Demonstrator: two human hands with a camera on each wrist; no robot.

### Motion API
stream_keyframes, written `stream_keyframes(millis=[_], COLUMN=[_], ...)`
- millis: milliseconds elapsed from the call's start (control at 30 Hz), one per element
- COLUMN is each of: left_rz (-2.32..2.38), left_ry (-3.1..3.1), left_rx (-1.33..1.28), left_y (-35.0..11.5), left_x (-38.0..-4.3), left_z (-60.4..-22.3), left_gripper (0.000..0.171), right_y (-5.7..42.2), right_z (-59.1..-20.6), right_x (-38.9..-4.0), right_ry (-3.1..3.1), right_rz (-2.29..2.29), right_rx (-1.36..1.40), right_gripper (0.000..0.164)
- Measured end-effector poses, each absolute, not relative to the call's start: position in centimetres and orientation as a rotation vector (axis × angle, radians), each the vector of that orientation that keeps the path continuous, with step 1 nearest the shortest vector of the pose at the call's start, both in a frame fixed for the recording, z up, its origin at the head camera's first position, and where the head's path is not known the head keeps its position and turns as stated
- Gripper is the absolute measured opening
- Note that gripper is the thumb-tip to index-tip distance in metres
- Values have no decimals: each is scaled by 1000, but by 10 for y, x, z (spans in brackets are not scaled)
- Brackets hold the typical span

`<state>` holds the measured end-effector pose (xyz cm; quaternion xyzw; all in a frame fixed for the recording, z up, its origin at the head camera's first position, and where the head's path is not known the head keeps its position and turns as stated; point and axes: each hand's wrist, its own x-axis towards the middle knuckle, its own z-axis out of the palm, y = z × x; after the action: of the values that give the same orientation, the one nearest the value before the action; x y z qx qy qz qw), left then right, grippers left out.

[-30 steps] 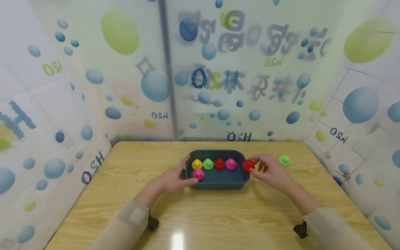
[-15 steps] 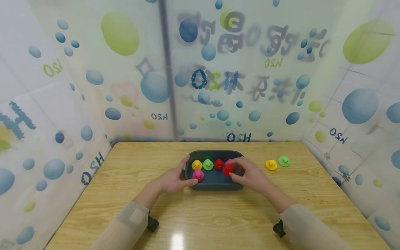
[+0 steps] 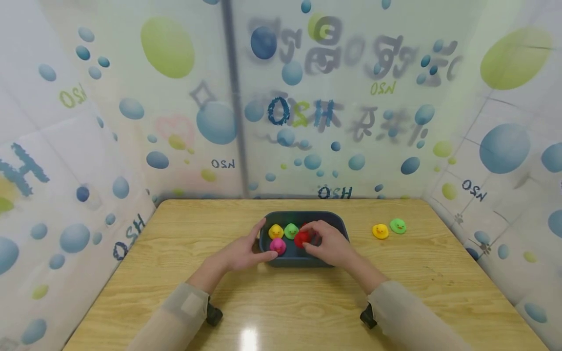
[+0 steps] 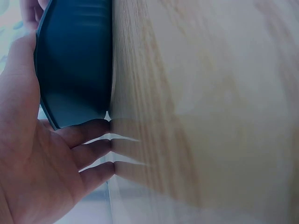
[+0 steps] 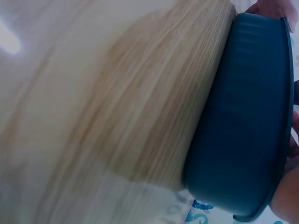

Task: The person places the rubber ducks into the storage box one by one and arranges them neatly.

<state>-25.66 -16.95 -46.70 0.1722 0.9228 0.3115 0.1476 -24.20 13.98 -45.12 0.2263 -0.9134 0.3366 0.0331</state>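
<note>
In the head view, my right hand (image 3: 331,246) pinches a red rubber duck (image 3: 301,239) between thumb and fingers, inside a dark blue tray (image 3: 298,262). My left hand (image 3: 241,251) holds the tray's left end, thumb over the front rim and forefinger toward the back corner. Also in the tray are a yellow duck (image 3: 275,231), a green duck (image 3: 291,231) and, in front, a pink duck (image 3: 277,246). My right hand mostly hides another red duck and a pink one in the back row. Both wrist views show the tray's outer wall (image 4: 77,60), not the ducks.
To the right of the tray, a loose yellow duck (image 3: 380,231) and a loose green duck (image 3: 398,225) sit on the wooden table (image 3: 290,307). Curtains (image 3: 281,161) printed with bubbles hang behind and at both sides.
My right hand has carried the red duck left from beyond the tray's right end to the tray's middle, uncovering the loose yellow duck. My left hand stays on the tray.
</note>
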Motion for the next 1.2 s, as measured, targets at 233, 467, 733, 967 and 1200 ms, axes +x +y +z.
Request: stream_keyframes(millis=[233,467,733,967,1200], left_rz=[915,922,912,909,901], left_ry=[2645,2646,2651,2650,2661], left_rx=[502,492,490,492,492], left_y=[-169,-169,-169,-169,-169], left_x=[-257,-258,-258,-259,-260], left_z=[-468,-470,-468,-469,-470], left_gripper=[116,116,116,116,116], right_y=[128,127,126,127,127], right_z=[-454,-457,-459,-458,-458], right_x=[-249,-253,-258,-260,-260], right_ry=[-2876,-2948,-3043,-3058,-3053], right_rz=[1079,1190,1224,1310,1266], right_rx=[699,663,589,543,559], right_gripper=[31,29,27,25,21])
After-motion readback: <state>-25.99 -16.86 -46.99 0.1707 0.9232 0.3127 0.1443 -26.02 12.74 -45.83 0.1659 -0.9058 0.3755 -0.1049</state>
